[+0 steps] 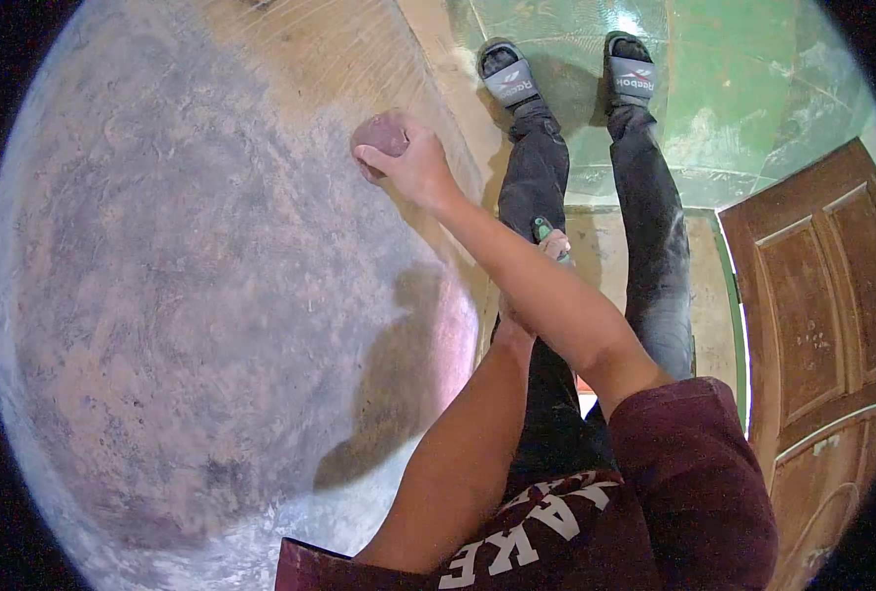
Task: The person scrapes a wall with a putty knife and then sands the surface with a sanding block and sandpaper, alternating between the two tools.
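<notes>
My right hand (413, 163) reaches across to the left and is closed around a round reddish-brown pad (381, 138). The pad lies against a mottled grey and tan wall surface (192, 246). Lower and farther right, my left hand (554, 246) is partly hidden behind my right forearm. Its fingers are closed on a tool with a green end (541, 229), whose kind I cannot make out. My forearms cross, the right one in front of the left.
My feet, in grey slide sandals (514, 87), stand on a glossy green floor (724, 89). A brown panelled wooden door (817, 295) is at the right. My shadow (379, 384) falls on the wall surface.
</notes>
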`<state>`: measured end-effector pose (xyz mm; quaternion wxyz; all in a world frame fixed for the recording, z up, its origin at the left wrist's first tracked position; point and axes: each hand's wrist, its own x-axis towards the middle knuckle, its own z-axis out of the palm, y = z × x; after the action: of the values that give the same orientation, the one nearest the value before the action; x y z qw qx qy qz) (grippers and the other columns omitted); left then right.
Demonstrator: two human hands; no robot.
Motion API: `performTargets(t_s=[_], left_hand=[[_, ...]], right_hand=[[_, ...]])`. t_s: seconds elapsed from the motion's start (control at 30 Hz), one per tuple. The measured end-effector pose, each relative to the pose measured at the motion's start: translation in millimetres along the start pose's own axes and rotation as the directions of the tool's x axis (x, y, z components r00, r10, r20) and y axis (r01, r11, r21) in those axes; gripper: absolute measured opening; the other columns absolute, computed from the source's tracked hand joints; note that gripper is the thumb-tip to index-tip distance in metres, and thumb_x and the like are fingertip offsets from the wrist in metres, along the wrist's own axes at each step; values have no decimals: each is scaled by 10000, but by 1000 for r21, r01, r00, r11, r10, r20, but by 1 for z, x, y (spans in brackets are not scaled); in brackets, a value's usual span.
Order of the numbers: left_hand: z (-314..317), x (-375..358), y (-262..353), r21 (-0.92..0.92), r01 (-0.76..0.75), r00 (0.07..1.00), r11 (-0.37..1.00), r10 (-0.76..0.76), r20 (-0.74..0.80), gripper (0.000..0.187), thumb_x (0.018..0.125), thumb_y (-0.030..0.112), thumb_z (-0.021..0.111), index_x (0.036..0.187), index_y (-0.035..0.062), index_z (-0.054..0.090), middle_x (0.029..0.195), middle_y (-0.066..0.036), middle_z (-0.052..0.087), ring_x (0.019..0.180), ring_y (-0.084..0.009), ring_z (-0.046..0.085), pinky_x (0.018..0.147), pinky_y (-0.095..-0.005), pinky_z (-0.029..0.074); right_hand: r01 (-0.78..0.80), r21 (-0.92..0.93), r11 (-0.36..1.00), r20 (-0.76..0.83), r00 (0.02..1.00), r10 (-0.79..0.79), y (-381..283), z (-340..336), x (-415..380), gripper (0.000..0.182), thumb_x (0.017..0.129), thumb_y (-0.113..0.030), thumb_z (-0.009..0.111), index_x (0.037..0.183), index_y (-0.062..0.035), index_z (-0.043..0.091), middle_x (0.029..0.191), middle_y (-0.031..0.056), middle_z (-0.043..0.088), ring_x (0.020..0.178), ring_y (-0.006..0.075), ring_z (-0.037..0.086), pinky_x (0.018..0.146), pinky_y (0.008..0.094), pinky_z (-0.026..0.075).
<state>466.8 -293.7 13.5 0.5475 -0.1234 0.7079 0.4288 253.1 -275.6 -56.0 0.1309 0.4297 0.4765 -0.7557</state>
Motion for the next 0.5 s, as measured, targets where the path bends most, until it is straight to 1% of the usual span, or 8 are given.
performTargets(t_s=[0.1, 0.17, 0.2, 0.27, 0.3, 0.37, 0.43, 0.5], left_hand=[[-6, 1, -7, 324, -261, 965, 910, 245, 90, 365, 1055, 194, 491, 1386, 41, 505, 1389, -78, 542, 1192, -199, 541, 1049, -369, 437], [-4, -2, 2, -16, -49, 997, 999, 50, 56, 359, 1035, 175, 486, 1376, 62, 513, 1496, -98, 457, 1227, -208, 524, 1115, -385, 388], [-5, -2, 6, -19, -47, 997, 999, 48, 56, 359, 1035, 175, 486, 1376, 62, 513, 1496, -98, 457, 1227, -208, 524, 1115, -385, 388], [-14, -1, 19, 500, -163, 985, 851, 113, 129, 395, 957, 200, 542, 1335, 87, 540, 1466, -101, 508, 1202, -252, 551, 1137, -432, 346], [-16, 2, 28, 500, -161, 985, 851, 110, 130, 395, 957, 200, 542, 1335, 87, 540, 1466, -101, 508, 1202, -252, 551, 1137, -432, 346], [-20, 11, 43, 602, -302, 934, 740, 357, 29, 387, 785, 228, 747, 1134, 142, 603, 1188, -25, 682, 880, -294, 636, 876, -453, 456], [-20, 12, 43, 579, -279, 945, 766, 327, 24, 370, 799, 234, 738, 1131, 143, 603, 1218, -28, 673, 906, -303, 633, 901, -458, 448], [-21, 12, 44, 556, -248, 957, 793, 288, 17, 353, 812, 240, 728, 1128, 144, 603, 1248, -31, 665, 932, -312, 629, 926, -463, 440]], right_hand=[[-14, -149, 989, 77, 997, 26, -1, -6, 2, 410, 819, -255, 770, 1123, -3, 664, 972, 171, 725, 884, 278, 716, 801, 382, 548], [-46, -204, 978, 108, 992, 70, -8, -7, -1, 394, 830, -229, 747, 1148, -10, 669, 1001, 177, 727, 890, 302, 716, 807, 387, 549], [-34, -239, 970, 99, 993, 59, -12, -6, -3, 320, 841, -222, 732, 1066, -3, 673, 967, 207, 715, 884, 352, 704, 804, 415, 541], [-24, -273, 962, 92, 994, 51, -16, 2, -13, 260, 851, -215, 716, 984, 5, 676, 933, 238, 704, 877, 402, 692, 802, 442, 532], [29, -267, 963, 158, 987, 14, -18, 8, -23, 298, 873, -164, 661, 1130, -14, 647, 1093, 211, 682, 997, 386, 665, 888, 416, 512], [80, -257, 963, 220, 975, -22, -17, 24, -38, 390, 894, -112, 606, 1275, -33, 618, 1252, 184, 659, 1116, 369, 638, 974, 389, 492], [247, -381, 891, 92, 969, -229, -11, 37, -44, 492, 869, -18, 558, 1360, -41, 556, 1391, 189, 566, 1268, 360, 548, 1087, 374, 423], [112, -378, 919, 171, 984, -50, -10, 28, -26, 501, 887, -4, 527, 1387, -37, 528, 1423, 191, 533, 1305, 354, 518, 1116, 363, 397]])
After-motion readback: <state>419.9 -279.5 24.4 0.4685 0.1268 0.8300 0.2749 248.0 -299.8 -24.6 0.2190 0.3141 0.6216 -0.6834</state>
